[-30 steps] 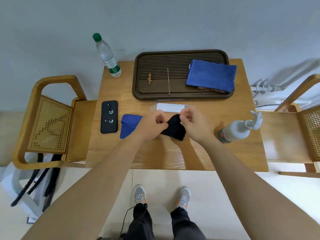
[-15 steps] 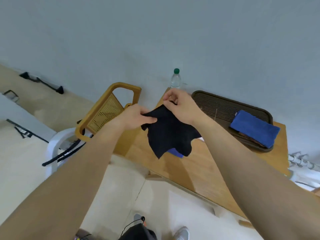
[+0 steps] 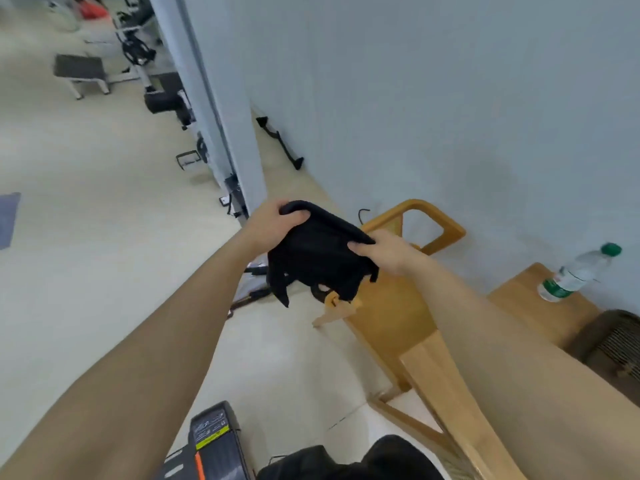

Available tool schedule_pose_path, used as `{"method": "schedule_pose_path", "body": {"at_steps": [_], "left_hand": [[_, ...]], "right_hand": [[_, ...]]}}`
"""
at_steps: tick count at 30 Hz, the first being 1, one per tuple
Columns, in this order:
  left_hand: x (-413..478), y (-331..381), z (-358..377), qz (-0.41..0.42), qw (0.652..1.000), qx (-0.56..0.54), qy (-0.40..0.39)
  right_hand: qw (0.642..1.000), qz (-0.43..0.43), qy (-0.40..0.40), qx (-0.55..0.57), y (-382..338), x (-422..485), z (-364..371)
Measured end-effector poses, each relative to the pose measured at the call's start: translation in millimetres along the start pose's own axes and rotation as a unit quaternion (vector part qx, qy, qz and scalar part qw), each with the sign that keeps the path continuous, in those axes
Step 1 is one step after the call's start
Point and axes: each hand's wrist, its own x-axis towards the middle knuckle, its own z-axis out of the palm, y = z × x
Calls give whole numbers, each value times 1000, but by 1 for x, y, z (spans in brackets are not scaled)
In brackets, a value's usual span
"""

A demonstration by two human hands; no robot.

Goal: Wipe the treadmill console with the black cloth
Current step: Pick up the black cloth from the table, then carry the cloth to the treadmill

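left hand point(image 3: 268, 221) gripping one top corner of the black cloth point(image 3: 317, 258), fingers curling over its edge | right hand point(image 3: 384, 252) pinching the other corner | cloth hanging stretched between them in the air (lower edge drooping), in front of the wooden chair point(image 3: 391, 306) | water bottle point(image 3: 576, 273) standing on the table point(image 3: 526, 299) at right

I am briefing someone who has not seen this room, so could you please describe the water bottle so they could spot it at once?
Follow the pale blue wall toward the right edge of the view, to the corner of the wooden table beyond the wooden chair. The water bottle stands there, close to the wall. It is clear plastic with a green cap and a green label, the only bottle in sight.
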Motion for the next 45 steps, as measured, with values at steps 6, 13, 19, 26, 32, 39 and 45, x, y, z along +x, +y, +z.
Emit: {"method": "schedule_pose_path", "body": {"at_steps": [6,13,19,26,32,39,45], "left_hand": [[-3,-85,-93,-93,977,-46,185],[-15,-170,-185,-244,927,-23,282],[-42,-216,-254,-326,857,-46,397],[-136,-268,-302,-411,726,-110,541],[-252,-329,-334,-464,597,-147,638],[-387,-370,-344,-498,480,-194,696],[-485,-377,-319,-517,343,-227,751]], "right_hand": [[993,-82,-73,32,-82,99,84],[970,-109,-217,3,-183,221,182],[915,-200,-335,-99,-286,288,270],[815,-277,-466,-206,-388,281,410],[700,-339,-560,-285,-451,218,560],[562,-444,-606,-347,-510,101,716],[405,-523,-642,-387,-517,-14,819]]}}
